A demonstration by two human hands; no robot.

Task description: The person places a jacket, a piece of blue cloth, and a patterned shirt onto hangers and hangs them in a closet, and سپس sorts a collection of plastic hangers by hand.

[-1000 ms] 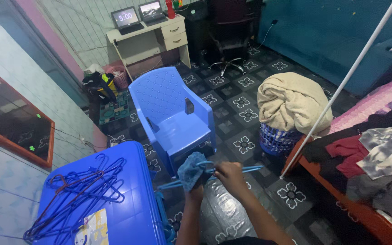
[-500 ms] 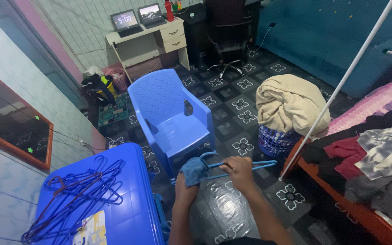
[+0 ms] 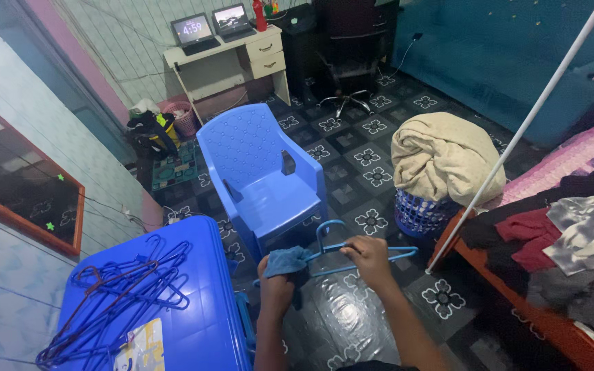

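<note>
The left hand (image 3: 276,285) is clenched around a blue cloth (image 3: 284,262) pressed onto one end of a blue hanger (image 3: 352,249). The right hand (image 3: 371,260) has its fingers closed on the hanger's middle, holding it level above the tiled floor (image 3: 352,312). If the cloth snags the hook, the hanger could twist free and drop. Beyond stand a blue chair (image 3: 262,175) and a laundry basket (image 3: 417,209).

Dark patterned floor tiles (image 3: 369,154); a blue chair (image 3: 262,178) in the middle, a white desk (image 3: 232,58) by the far wall, a bed (image 3: 565,227) at right.
</note>
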